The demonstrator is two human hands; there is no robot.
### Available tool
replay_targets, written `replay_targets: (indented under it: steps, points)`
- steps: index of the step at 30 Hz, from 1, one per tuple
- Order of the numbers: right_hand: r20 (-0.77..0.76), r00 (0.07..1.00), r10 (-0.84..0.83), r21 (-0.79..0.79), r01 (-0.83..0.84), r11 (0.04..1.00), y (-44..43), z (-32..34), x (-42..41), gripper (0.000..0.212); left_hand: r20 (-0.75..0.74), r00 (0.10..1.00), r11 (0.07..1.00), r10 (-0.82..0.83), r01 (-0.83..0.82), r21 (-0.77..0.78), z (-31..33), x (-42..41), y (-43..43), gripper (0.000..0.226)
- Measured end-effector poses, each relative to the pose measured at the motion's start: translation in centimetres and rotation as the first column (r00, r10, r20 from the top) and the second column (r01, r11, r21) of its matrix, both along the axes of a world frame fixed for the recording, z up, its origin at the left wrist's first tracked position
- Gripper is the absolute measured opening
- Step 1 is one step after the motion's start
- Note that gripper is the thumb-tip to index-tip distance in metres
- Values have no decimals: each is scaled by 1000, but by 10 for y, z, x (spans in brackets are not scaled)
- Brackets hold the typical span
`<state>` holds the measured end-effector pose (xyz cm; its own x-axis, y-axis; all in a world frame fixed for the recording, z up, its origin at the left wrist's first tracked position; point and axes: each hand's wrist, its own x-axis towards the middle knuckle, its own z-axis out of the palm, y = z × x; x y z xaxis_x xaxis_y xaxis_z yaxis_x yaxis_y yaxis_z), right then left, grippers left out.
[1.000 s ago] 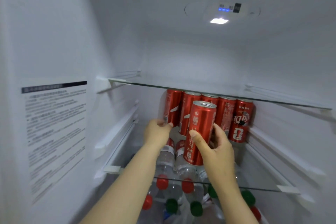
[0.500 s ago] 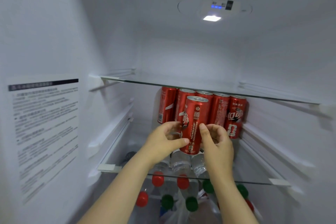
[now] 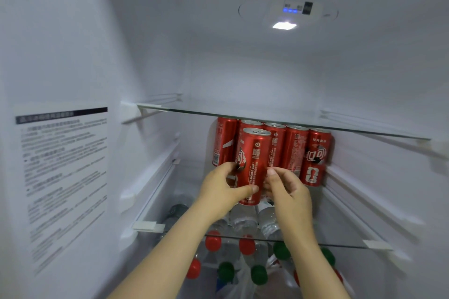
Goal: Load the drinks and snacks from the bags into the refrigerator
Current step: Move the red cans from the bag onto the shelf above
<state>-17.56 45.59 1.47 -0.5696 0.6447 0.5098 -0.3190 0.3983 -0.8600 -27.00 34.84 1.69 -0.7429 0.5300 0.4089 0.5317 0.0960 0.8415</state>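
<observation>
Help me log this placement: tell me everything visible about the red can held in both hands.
The front can is tall, slim, red, metallic, with a silver top, white lettering and a QR code. It is upright, just ahead of a row of five like cans under the upper glass shelf. The left hand grips its lower left side, thumb across the front; the right hand holds its right side. Its footing is unclear.

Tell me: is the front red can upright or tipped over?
Upright: the front can has its silver top up and stands parallel to the cans behind.

Upright red can (image 3: 254, 165), apparently on shelf
</observation>
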Motion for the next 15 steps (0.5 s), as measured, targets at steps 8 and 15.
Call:
replay_targets:
  steps: [8,15]
  points:
    - [63,997,-34,53,31,998,-3,-2,0,13,6,979,979,203,-203,6,1,-11,3,64]
    - [122,989,-78,83,69,994,-2,-2,-1,10,-6,963,962,270,-270,-43,6,-31,13,60]
